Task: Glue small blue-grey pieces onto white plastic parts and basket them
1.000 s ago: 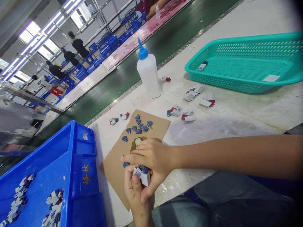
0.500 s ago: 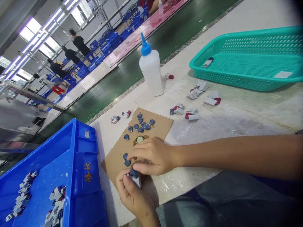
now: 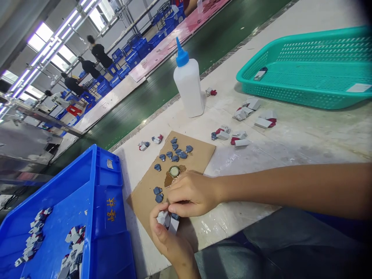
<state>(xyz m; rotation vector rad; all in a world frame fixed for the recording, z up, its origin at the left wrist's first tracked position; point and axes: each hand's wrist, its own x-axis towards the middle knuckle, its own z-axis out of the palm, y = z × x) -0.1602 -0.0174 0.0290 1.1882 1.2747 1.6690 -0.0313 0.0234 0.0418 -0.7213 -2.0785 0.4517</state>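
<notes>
My left hand (image 3: 171, 240) is closed round a white and dark blue piece (image 3: 173, 224) near the front edge of the table. Over its far side, my right hand (image 3: 192, 193) has thumb and fingers pressed together, touching the dark blue part at its top; its fingertips partly hide that part. Beneath both hands lies a brown cardboard sheet (image 3: 142, 190). Several small dark blue shell-like parts (image 3: 174, 158) rest on it, with two more (image 3: 158, 198) just left of the right hand. A bottle cap (image 3: 174, 171) sits on a brown stain beside the right hand's knuckles.
A blue bin (image 3: 107, 248) with grey, red and blue pieces stands at left. Behind the cardboard stands a white glue bottle (image 3: 188, 89). Small assembled pieces (image 3: 264, 122) lie near a green basket (image 3: 305, 101) at right. People (image 3: 100, 54) are across the green belt (image 3: 128, 116).
My right hand has drawn back from the loose blue parts toward the piece in my left hand, uncovering more of the cap and stain. The left hand has turned the piece, showing more white.
</notes>
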